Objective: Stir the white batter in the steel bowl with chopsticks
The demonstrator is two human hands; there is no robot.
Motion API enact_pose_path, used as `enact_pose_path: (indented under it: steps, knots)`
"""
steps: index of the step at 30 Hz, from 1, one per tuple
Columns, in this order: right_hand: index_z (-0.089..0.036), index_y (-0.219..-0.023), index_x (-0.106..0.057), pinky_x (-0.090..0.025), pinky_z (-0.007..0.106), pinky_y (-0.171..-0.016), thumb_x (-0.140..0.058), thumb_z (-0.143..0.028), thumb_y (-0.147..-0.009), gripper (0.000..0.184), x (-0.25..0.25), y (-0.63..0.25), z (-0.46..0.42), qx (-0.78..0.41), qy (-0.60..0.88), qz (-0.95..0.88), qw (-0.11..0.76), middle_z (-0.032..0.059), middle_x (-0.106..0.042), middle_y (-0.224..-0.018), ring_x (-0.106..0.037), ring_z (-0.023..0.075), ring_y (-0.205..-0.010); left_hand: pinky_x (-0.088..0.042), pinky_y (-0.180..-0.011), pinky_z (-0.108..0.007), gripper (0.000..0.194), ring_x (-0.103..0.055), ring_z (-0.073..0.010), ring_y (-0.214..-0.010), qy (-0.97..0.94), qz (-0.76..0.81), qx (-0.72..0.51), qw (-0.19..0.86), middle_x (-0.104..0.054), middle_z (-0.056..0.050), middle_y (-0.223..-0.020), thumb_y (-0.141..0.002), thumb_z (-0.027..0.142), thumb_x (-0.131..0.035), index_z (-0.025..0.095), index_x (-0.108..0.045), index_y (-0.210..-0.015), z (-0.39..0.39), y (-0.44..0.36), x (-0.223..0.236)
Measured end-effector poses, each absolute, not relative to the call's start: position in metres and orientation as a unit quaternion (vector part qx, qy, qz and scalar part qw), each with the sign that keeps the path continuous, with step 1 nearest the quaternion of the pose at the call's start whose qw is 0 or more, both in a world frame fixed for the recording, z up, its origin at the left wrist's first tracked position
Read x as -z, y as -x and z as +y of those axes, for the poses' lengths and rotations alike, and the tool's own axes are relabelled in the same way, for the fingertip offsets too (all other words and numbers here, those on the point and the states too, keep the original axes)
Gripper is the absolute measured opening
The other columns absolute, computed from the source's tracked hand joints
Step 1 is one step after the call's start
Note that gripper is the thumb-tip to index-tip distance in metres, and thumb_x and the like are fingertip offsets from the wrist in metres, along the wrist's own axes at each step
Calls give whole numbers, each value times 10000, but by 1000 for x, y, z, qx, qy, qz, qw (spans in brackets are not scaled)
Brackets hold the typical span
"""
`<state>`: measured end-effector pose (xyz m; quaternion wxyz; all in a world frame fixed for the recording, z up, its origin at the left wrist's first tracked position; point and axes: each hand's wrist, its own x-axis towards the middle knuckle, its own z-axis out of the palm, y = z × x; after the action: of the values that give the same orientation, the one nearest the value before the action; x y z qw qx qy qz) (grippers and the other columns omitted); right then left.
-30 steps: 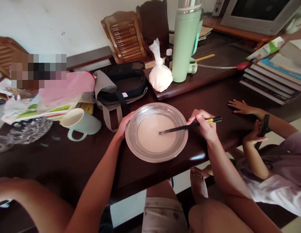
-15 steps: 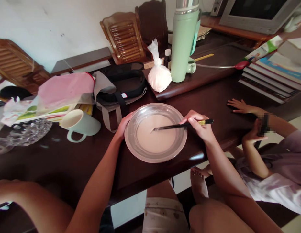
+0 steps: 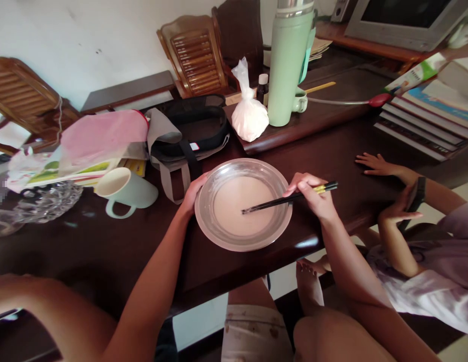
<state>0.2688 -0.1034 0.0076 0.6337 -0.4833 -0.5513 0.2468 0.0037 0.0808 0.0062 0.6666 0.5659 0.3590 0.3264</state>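
Observation:
A wide metal bowl (image 3: 226, 241) stands on the dark table and holds a pale, creamy liquid (image 3: 236, 193). My left hand (image 3: 193, 194) grips the bowl's left rim, with its fingers partly hidden beside it. Between the closed fingers of my right hand (image 3: 312, 195) is a pair of black chopsticks (image 3: 269, 204) with gold bands. They slant down to the left over the bowl's right rim, and their tips are in the liquid near its middle.
Left of the bowl are a pale mug (image 3: 134, 193), a glass dish (image 3: 55, 201) and a grey-black bag (image 3: 169, 136). Behind stand a tied plastic bag of white powder (image 3: 250, 120) and a green flask (image 3: 289, 70). Books (image 3: 426, 120) and another person's hand (image 3: 375, 164) are at the right.
The chopstick tips have moved slightly right and toward me in the liquid, and their upper ends have tipped up a little. My left hand stays on the rim.

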Motion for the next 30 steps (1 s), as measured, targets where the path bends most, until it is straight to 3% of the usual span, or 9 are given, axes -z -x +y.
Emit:
enact_pose_path:
  steps: [3, 8, 12, 16, 20, 25, 30]
  knots:
    - [-242, -802, -728, -523, 351, -726, -578, -375, -922, 234, -8, -269, -103, -217, 510, -568, 609, 30, -738, -775, -673, 194, -755, -457, -970, -372, 365, -608, -277, -1126, -568, 361, -328, 663, -742, -56, -1034, -734, 406, -617, 176, -730, -994, 80, -4, -7]
    - [-252, -751, -694, -510, 336, -605, -560, -427, -922, 279, -7, -269, -104, -227, 491, -505, 672, 15, -674, -634, -643, 191, -627, -465, -960, -378, 377, -612, -285, -1117, -568, 362, -319, 667, -741, -53, -1031, -728, 408, -617, 181, -730, -1007, 80, -3, -6]
    - [-253, -757, -722, -510, 348, -696, -585, -368, -919, 242, -6, -269, -104, -212, 506, -545, 634, 26, -705, -714, -662, 200, -738, -454, -977, -373, 382, -607, -281, -1132, -568, 360, -326, 664, -740, -45, -1057, -738, 407, -618, 185, -733, -1026, 80, -3, -6]
    - [-265, -771, -713, -486, 329, -604, -552, -367, -937, 252, -5, -271, -104, -209, 477, -501, 691, 0, -663, -628, -630, 175, -607, -449, -991, -372, 377, -601, -279, -1146, -569, 359, -324, 665, -737, -47, -1083, -743, 405, -620, 183, -734, -1025, 79, -4, -7]
    - [-255, -763, -731, -501, 359, -703, -573, -361, -925, 250, -7, -270, -103, -211, 509, -565, 614, 28, -721, -746, -649, 200, -745, -445, -1003, -373, 364, -597, -278, -1157, -563, 358, -326, 670, -734, -51, -1095, -741, 391, -619, 179, -734, -1015, 80, -4, -7]
    - [-258, -725, -681, -466, 338, -617, -549, -383, -936, 279, -6, -270, -101, -173, 478, -488, 710, -1, -654, -590, -601, 179, -600, -405, -1052, -359, 363, -587, -271, -1177, -570, 347, -331, 668, -731, -49, -1117, -742, 380, -618, 171, -736, -1014, 79, -4, -7]
    - [-239, -730, -713, -493, 346, -702, -567, -378, -929, 283, -7, -269, -102, -184, 508, -561, 627, 28, -709, -729, -647, 192, -738, -437, -1021, -373, 376, -599, -274, -1159, -567, 350, -329, 669, -736, -47, -1101, -753, 388, -610, 173, -731, -1037, 80, -4, -6]
